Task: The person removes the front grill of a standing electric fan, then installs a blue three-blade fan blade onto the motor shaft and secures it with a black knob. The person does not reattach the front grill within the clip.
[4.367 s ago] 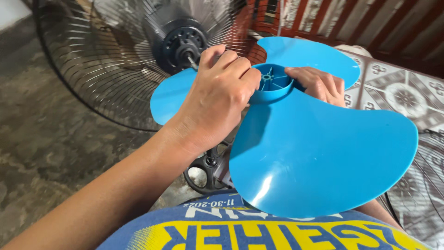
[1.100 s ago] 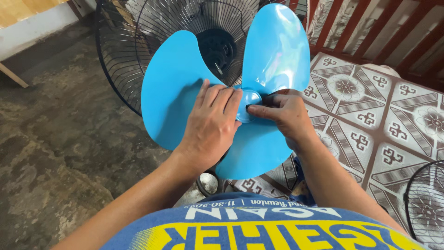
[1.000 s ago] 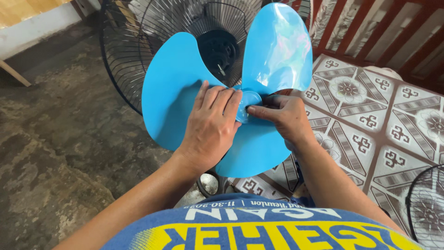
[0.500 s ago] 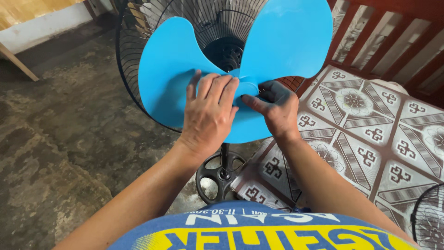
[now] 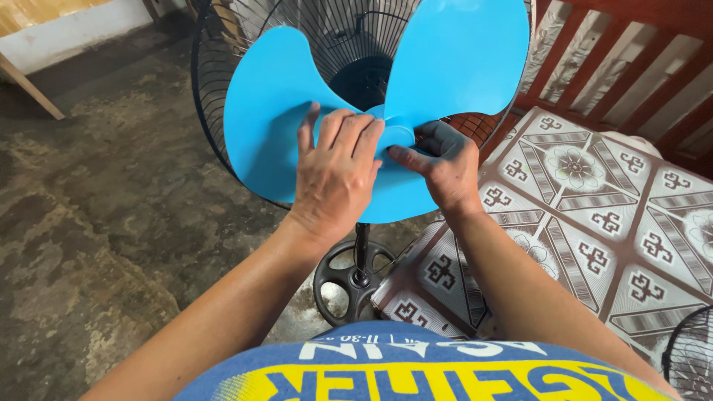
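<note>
Sky-blue fan blade [image 5: 445, 74] against a black wire fan guard [image 5: 215, 111] and black round base [image 5: 356, 286]. Right: mat [image 5: 594, 223] patterned in brown, grey and white — floral squares. Left: mottled grey-brown concrete floor [image 5: 96, 223]. Near: blue shirt [image 5: 416, 375], yellow lettering.

Both forearms reach forward and upward from the bottom of the view, bare to the wrists. The left hand [image 5: 336, 174] is spread flat, palm away, fingers extended and slightly fanned, thumb tucked toward the right. The right hand [image 5: 444, 165] is curled, knuckles bent, its forefinger and thumb pointing left toward the left hand's fingertips.
</note>
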